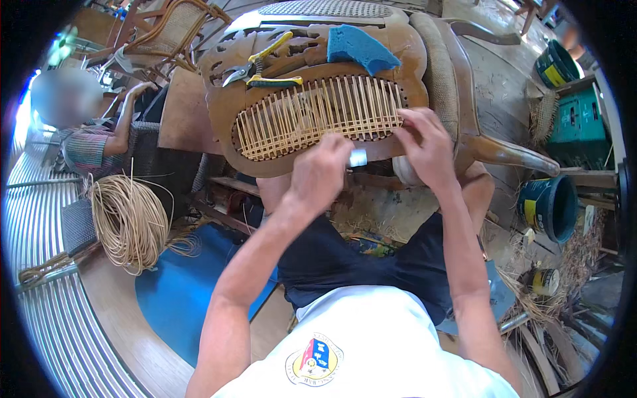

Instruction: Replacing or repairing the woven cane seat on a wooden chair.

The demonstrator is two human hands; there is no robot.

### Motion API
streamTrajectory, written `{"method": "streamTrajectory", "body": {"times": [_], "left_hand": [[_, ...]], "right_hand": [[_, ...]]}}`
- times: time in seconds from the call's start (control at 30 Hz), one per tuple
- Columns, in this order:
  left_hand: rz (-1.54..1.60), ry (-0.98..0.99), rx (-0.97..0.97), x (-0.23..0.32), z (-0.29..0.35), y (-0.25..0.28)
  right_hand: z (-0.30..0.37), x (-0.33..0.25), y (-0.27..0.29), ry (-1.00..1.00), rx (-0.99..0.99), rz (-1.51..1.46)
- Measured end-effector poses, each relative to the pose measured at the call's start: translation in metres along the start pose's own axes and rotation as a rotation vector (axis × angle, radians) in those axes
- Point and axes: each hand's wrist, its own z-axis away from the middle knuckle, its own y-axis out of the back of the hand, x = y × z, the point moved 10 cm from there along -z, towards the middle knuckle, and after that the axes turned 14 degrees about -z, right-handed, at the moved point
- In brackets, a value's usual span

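Nearest, a white T-shirt (378,331); ahead, the left hand (323,169) is curled and blurred, any hold impossible to tell. The right hand (424,142), thumb and fingers partly apart, is at the right end of a cane panel (312,129) set in a carved wooden chair back (315,66); its fingers hide any strand. Cane probably feels light and springy, splitting if kinked: grip strand ends. Farther, another woven panel (325,8) is cropped.

Left grip (323,169) blurred, its hold unclear; co-worker's head (66,98) a blur.
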Motion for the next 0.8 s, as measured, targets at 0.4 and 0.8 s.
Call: {"method": "streamTrajectory", "body": {"times": [0.4,0.8], "left_hand": [[-0.021,0.188,0.215,0.005,-0.011,-0.017],[-0.194,0.187,0.204,0.010,-0.016,-0.030]], "right_hand": [[0.018,-0.021,-0.019,0.073,0.042,0.260],[0.016,-0.014,-0.042,0.108,-0.038,0.462]]}}
